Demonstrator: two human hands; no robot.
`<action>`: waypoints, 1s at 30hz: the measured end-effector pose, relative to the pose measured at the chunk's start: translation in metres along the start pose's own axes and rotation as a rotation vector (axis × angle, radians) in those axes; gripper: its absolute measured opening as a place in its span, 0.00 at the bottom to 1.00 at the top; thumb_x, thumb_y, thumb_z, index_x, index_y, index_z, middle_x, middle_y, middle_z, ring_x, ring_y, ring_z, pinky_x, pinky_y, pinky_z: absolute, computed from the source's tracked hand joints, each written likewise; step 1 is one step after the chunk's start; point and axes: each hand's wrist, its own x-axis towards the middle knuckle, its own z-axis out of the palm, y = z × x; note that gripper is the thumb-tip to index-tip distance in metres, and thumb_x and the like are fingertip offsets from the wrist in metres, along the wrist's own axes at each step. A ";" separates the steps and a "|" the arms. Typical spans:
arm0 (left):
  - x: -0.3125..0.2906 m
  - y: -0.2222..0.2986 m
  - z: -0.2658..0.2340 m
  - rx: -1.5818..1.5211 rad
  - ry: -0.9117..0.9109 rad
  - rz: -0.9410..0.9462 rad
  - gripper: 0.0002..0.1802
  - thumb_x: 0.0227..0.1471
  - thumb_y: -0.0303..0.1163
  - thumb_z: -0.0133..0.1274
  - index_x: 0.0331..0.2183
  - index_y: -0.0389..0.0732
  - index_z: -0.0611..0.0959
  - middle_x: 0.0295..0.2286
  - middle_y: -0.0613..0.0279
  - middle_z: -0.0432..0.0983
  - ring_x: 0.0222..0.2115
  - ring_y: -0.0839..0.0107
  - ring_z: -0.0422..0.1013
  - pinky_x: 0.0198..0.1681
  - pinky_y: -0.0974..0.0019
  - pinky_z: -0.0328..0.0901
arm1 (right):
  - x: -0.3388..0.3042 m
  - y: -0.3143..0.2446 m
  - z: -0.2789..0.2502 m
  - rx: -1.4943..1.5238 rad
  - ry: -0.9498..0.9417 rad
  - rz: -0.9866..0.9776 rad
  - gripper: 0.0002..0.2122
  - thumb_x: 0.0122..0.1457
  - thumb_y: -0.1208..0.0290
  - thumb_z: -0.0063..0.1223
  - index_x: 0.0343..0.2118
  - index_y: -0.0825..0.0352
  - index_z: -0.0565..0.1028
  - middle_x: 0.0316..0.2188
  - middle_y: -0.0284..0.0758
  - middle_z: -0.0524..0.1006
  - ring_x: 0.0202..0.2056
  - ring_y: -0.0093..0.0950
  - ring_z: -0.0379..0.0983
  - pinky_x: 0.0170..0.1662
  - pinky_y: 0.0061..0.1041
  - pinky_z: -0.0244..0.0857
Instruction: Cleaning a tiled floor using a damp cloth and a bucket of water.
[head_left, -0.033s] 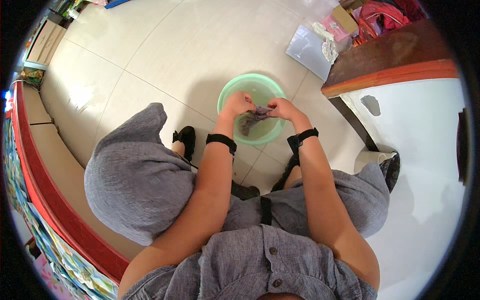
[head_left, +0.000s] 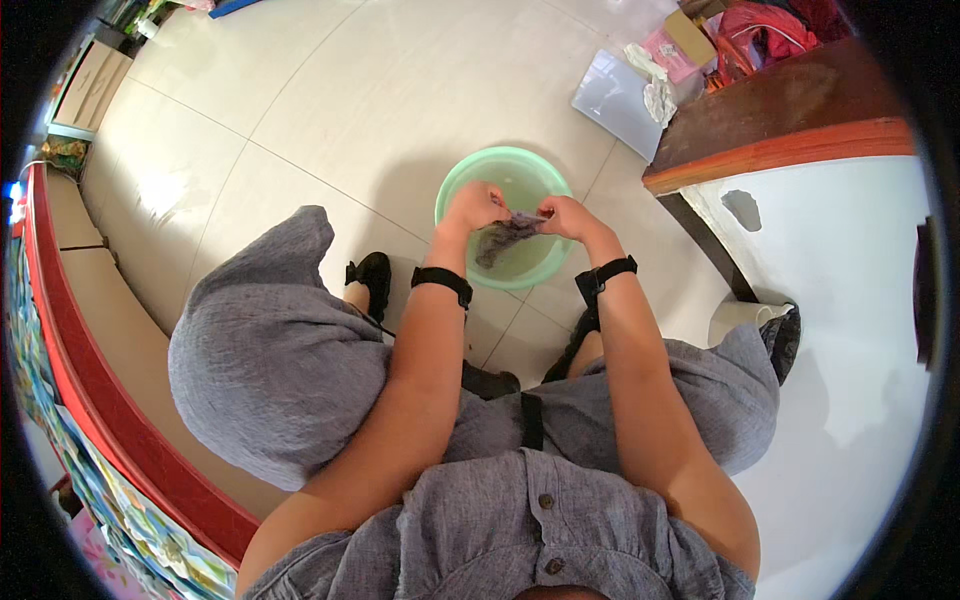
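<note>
Beneath and around both hands, a floor [head_left: 300,170] of smooth, pale, glossy tiles is seen. Directly below the hands, a round, mint-green basin [head_left: 503,153] with a thick, smooth rim is set on it. By the left hand [head_left: 478,207], its fingers curled in, one part of a dark grey cloth [head_left: 501,241] is gripped; by the right hand [head_left: 566,217], an upper end is pinched between thumb and fingers. Between them, the limp, crumpled cloth is draped down inside the basin. Each wrist is wrapped in a black strap [head_left: 443,281].
</note>
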 end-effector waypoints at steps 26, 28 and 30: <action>-0.022 -0.035 0.048 0.639 -0.212 -0.369 0.12 0.48 0.30 0.48 0.36 0.44 0.82 0.38 0.56 0.77 0.40 0.59 0.73 0.40 0.58 0.69 | 0.031 -0.032 0.052 -0.262 -0.337 0.144 0.12 0.44 0.68 0.55 0.31 0.68 0.76 0.30 0.46 0.77 0.30 0.40 0.74 0.34 0.34 0.66; -0.026 -0.034 0.040 0.658 -0.187 -0.410 0.12 0.49 0.31 0.47 0.36 0.44 0.82 0.38 0.57 0.77 0.40 0.59 0.73 0.40 0.59 0.69 | 0.035 -0.041 0.031 -0.140 -0.270 0.081 0.09 0.45 0.69 0.57 0.28 0.68 0.75 0.25 0.41 0.75 0.27 0.33 0.71 0.31 0.31 0.64; -0.021 -0.034 0.047 0.651 -0.180 -0.377 0.12 0.48 0.31 0.47 0.36 0.44 0.82 0.37 0.57 0.77 0.40 0.59 0.73 0.41 0.58 0.68 | 0.029 -0.032 0.019 0.066 -0.146 0.050 0.08 0.47 0.69 0.58 0.24 0.68 0.74 0.20 0.33 0.74 0.22 0.23 0.68 0.27 0.26 0.62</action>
